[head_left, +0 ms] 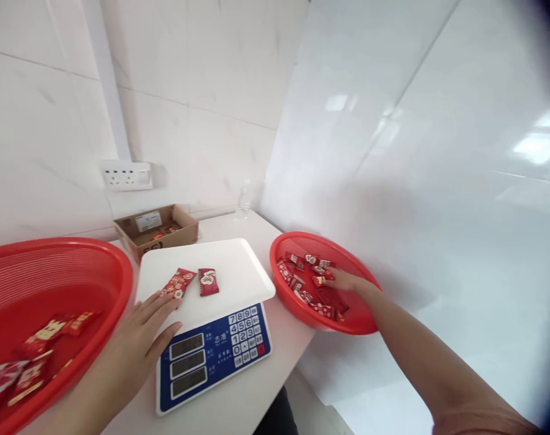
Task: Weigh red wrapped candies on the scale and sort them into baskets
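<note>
My left hand (143, 329) lies flat with fingers stretched out on the white pan of a digital scale (239, 266), its fingertips touching a long red packet (179, 283). A second, shorter red packet (208, 281) lies beside it on the pan. My right hand (341, 280) reaches into a small red basket (352, 323) holding several red candy packets (302, 284); its fingers are pinched on one red packet (319, 281).
A large red basket (98, 260) with several red packets stands at the left. The scale's blue keypad and displays (216, 353) face me. An open cardboard box (187, 232) sits by the back wall, under a wall socket (126, 176). A clear bottle (244, 202) stands in the corner.
</note>
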Demonstrator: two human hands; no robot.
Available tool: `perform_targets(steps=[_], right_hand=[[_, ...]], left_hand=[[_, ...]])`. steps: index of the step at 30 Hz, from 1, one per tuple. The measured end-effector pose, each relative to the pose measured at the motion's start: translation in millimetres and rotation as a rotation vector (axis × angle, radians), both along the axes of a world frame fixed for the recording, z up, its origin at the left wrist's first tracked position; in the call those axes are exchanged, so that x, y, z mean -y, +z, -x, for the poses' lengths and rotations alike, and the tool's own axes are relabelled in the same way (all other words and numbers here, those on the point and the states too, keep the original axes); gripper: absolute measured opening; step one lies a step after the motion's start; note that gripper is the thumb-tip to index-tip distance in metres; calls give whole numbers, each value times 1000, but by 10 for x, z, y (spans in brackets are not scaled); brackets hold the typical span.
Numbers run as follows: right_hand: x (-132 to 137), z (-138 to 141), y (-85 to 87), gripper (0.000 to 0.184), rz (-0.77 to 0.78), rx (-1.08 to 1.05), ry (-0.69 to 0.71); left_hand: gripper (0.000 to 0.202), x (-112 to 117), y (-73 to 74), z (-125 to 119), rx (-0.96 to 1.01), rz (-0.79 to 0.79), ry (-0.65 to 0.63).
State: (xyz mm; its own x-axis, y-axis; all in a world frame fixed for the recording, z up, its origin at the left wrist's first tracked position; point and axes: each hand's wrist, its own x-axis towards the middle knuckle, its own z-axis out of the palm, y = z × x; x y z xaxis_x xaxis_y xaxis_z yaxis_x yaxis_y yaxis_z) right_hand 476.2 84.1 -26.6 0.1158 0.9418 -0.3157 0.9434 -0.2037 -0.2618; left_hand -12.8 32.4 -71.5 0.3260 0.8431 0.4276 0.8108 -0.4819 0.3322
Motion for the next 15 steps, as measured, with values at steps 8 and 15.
perform_targets(steps=[8,15], right_hand=[[106,-51,-77,91,290,-41,-26],[237,48,-125,94,276,-41,5]], left_hand=[[43,-96,-216,104,-36,-98,-3],[40,-180,-273,188,0,-113,1]])
